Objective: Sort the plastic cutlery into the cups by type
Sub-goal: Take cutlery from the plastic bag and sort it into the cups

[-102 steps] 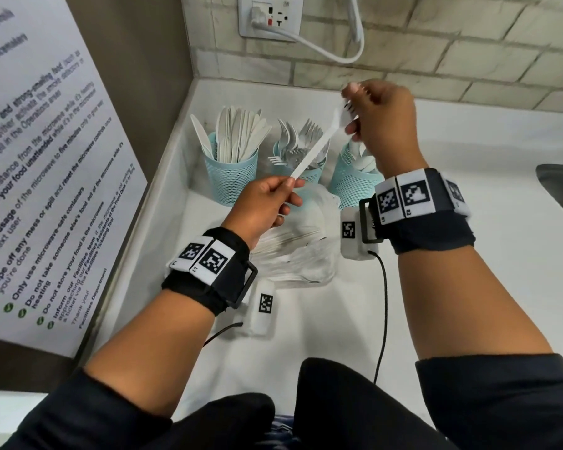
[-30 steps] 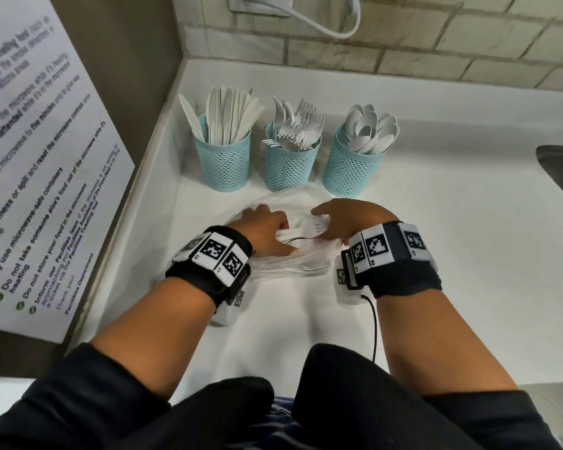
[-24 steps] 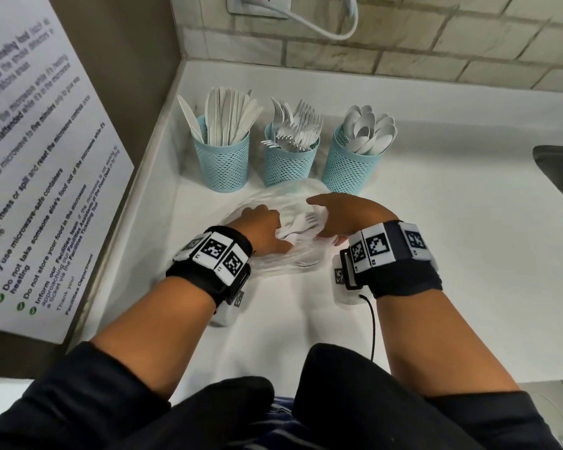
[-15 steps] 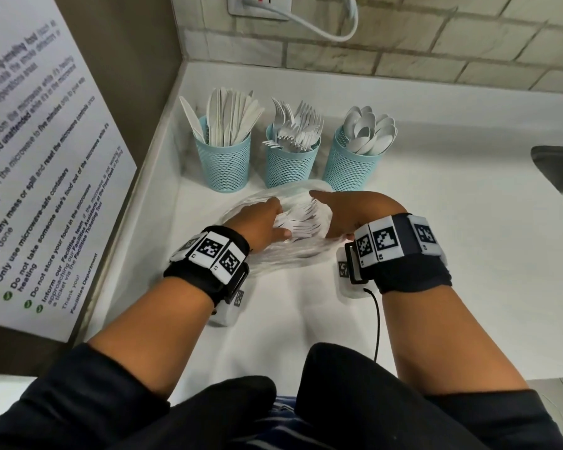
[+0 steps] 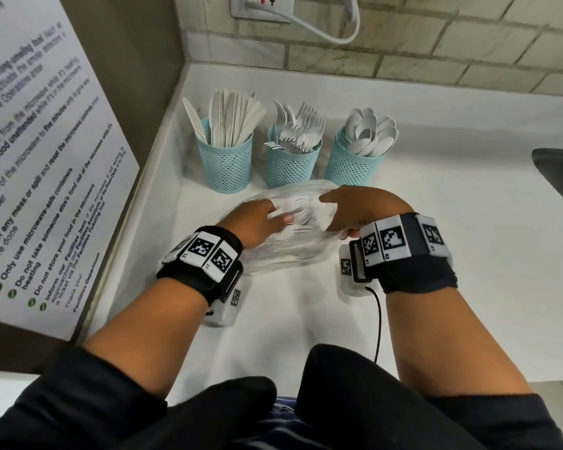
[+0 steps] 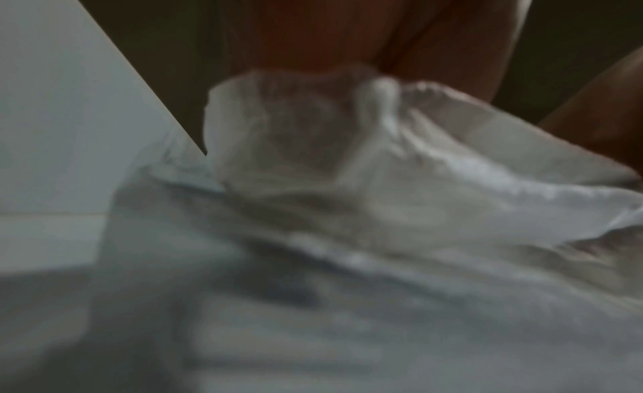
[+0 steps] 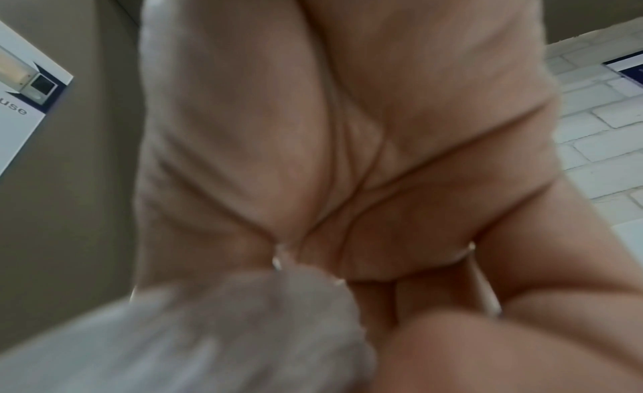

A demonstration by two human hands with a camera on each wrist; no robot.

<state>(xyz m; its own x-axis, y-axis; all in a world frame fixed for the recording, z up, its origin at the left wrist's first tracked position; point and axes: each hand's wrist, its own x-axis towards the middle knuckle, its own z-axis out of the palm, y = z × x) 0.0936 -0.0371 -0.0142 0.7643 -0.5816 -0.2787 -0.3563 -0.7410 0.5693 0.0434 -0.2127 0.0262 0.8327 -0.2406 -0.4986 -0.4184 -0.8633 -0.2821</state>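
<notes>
Three teal mesh cups stand at the back of the white counter (image 5: 436, 254): the knife cup (image 5: 225, 167) on the left, the fork cup (image 5: 291, 168) in the middle, the spoon cup (image 5: 351, 165) on the right. In front of them lies a clear plastic bag (image 5: 286, 254) with white forks (image 5: 301, 216) inside. My left hand (image 5: 257, 219) grips the bag's left side, thumb on the plastic. My right hand (image 5: 355, 206) clutches its right edge. The left wrist view shows crumpled bag (image 6: 382, 179) under the left hand (image 6: 330, 27). In the right wrist view, bag film (image 7: 208, 330) is bunched in the right hand (image 7: 348, 124).
A printed notice (image 5: 30, 157) leans on the wall at the left. A brick wall with a socket and white cable (image 5: 322, 27) closes off the back. A steel sink (image 5: 559, 177) begins at the right edge. Bare counter lies right of the cups.
Both hands came down from the cups, where they held one white piece, to the bag. Over the last second they spread the bag wider and shifted it slightly toward the cups.
</notes>
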